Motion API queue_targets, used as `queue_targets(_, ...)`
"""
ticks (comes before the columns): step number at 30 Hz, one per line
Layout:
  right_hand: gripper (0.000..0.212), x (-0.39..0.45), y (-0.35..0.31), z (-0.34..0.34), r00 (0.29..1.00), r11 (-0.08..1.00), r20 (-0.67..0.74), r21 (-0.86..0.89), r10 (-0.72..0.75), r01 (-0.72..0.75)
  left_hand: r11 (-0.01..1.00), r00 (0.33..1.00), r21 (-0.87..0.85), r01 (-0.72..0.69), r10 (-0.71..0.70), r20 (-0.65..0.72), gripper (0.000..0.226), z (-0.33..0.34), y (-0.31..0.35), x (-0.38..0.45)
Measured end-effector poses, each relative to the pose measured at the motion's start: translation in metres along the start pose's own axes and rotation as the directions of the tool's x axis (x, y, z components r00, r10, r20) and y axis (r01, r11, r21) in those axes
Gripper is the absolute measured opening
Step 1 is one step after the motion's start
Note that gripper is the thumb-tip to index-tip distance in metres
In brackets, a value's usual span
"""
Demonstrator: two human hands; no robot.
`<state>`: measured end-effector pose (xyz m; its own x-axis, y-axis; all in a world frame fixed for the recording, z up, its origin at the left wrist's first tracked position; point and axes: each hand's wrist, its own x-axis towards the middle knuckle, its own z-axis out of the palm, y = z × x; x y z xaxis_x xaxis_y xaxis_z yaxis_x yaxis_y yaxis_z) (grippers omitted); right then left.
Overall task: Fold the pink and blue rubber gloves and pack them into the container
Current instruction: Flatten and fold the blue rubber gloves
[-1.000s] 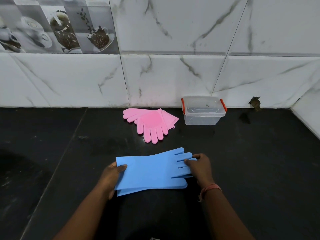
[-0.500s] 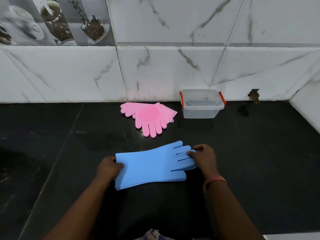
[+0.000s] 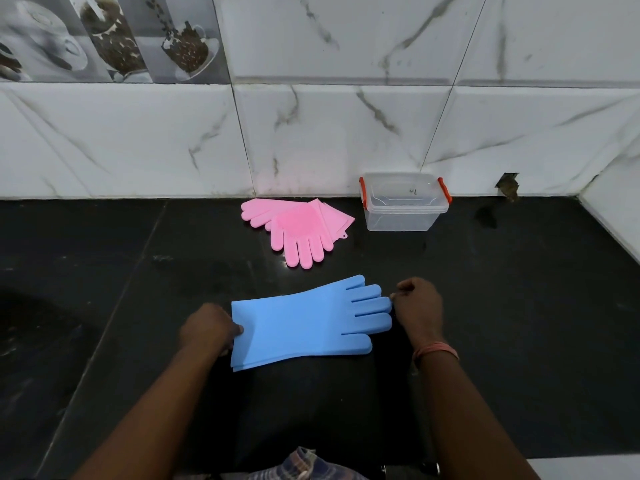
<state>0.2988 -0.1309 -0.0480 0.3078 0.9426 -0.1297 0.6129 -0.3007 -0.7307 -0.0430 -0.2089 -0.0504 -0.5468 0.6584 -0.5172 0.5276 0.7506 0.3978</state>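
Observation:
Two blue rubber gloves (image 3: 304, 323) lie stacked flat on the black counter, cuffs to the left, fingers to the right. My left hand (image 3: 209, 329) pinches the cuff edge. My right hand (image 3: 419, 308) sits at the fingertips, fingers curled and touching the tip of one glove finger. The pink gloves (image 3: 298, 226) lie overlapped further back near the wall. To their right a clear plastic container (image 3: 403, 206) with orange latches stands against the wall with its lid on.
The black counter (image 3: 519, 306) ends at a white marble-tiled wall (image 3: 346, 133) behind and at the right corner. A small hole (image 3: 506, 185) shows in the wall right of the container. Checked cloth (image 3: 304, 465) appears at the bottom edge.
The blue gloves now lie flatter and neatly aligned. My right hand has slid from on top of the glove fingers to just their tips. My left hand has drawn back to the cuff edge.

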Motion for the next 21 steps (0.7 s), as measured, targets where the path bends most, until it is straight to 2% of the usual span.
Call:
queue_targets(3, 0.01, -0.002, -0.006, -0.004, 0.998, 0.999, 0.054, 0.015, 0.043, -0.044, 1.0, 1.0, -0.002, 0.025, -0.025, 0.013, 0.014, -0.001, -0.002, 0.003)
queue_targets(6, 0.022, -0.011, -0.019, -0.006, 0.976, 0.997, 0.21, -0.065, 0.055, -0.042, 0.997, 0.995, -0.027, 0.076, -0.074, 0.065, 0.016, -0.003, -0.006, 0.009)
queue_targets(9, 0.029, -0.024, -0.032, -0.004, 0.878, 0.965, 0.478, -0.241, 0.023, 0.106, 0.986, 0.972, -0.043, 0.164, -0.154, 0.177, 0.025, -0.004, -0.009, 0.014)
queue_targets(11, 0.028, -0.032, -0.036, 0.002, 0.805, 0.896, 0.593, -0.36, 0.003, 0.262, 0.977, 0.955, -0.069, 0.202, -0.181, 0.237, 0.026, -0.002, -0.01, 0.013)
queue_targets(13, 0.031, -0.038, -0.037, 0.009, 0.777, 0.819, 0.629, -0.438, -0.016, 0.371, 0.968, 0.937, -0.091, 0.233, -0.198, 0.29, 0.023, 0.0, -0.011, 0.01)
queue_targets(17, 0.043, -0.043, -0.04, 0.015, 0.733, 0.769, 0.679, -0.481, 0.023, 0.421, 0.96, 0.913, -0.117, 0.254, -0.198, 0.356, 0.02, -0.002, -0.01, -0.004)
queue_targets(21, 0.027, -0.045, -0.045, 0.015, 0.735, 0.731, 0.677, -0.519, 0.036, 0.443, 0.961, 0.907, -0.136, 0.24, -0.173, 0.383, 0.021, -0.004, -0.012, -0.009)
